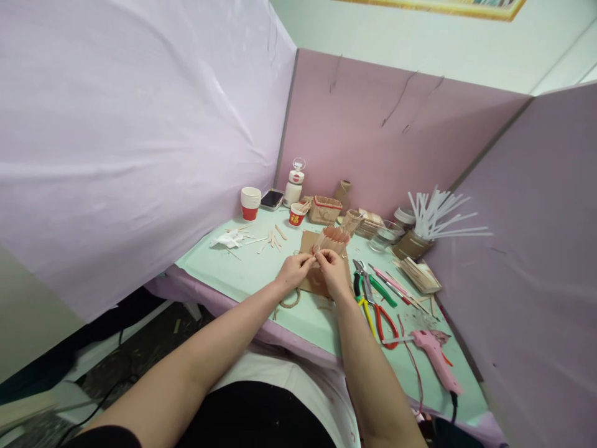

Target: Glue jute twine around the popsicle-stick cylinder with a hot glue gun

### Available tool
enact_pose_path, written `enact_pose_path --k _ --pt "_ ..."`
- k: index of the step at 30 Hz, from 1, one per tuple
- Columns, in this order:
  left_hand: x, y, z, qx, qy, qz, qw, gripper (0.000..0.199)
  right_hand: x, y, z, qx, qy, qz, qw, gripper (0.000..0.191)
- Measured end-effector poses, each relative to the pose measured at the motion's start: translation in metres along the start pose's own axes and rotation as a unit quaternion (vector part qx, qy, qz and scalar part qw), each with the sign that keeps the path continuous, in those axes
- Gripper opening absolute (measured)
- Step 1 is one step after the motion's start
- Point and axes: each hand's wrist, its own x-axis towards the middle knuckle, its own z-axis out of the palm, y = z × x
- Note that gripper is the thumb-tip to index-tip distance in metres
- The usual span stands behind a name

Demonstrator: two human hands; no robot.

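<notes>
My left hand [297,269] and my right hand [332,267] meet fingertip to fingertip over a brown cardboard sheet [317,283]. Both are closed in a pinch on something small that I cannot make out, with a bit of red and a thin loop showing beside the fingers. Just behind them stands a round holder made of upright wooden sticks [334,238], partly hidden by my right hand. A length of brown twine [291,303] curls on the table below my left wrist.
Right of my hands lie pliers [380,323], cutters [364,277] and a pink glue gun [436,358]. Glue sticks [436,214] fan from a holder at the back right. Loose wooden sticks [275,239], paper cups [250,204], a white bottle [293,186] and a phone [272,199] are left and behind.
</notes>
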Motion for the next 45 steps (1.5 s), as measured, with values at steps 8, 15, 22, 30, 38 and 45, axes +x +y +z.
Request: enact_pose_path --k 8,15,22,30,38,45 --pt "0.0 0.0 0.0 -0.025 0.004 0.003 1.0 0.027 -0.001 -0.001 0.001 0.001 0.006 -0.01 1.0 0.025" --pt "0.002 -0.002 0.0 -0.037 0.01 -0.016 0.999 0.026 0.0 0.0 0.002 0.003 0.006 -0.017 1.0 0.026" --pt "0.003 -0.003 0.0 -0.053 0.049 -0.027 0.997 0.021 0.0 0.0 0.001 0.0 0.008 -0.02 1.0 0.023" --pt "0.002 0.0 -0.001 -0.055 0.064 -0.002 0.996 0.016 -0.001 -0.001 0.002 -0.012 0.005 -0.037 0.999 0.02" --pt "0.002 0.001 -0.005 -0.033 0.106 0.015 0.994 0.014 -0.01 -0.015 0.004 -0.123 0.051 -0.176 0.975 0.014" --pt "0.001 0.0 -0.006 -0.001 0.123 0.042 0.992 0.014 -0.011 -0.014 0.005 -0.168 0.04 -0.181 0.968 0.018"
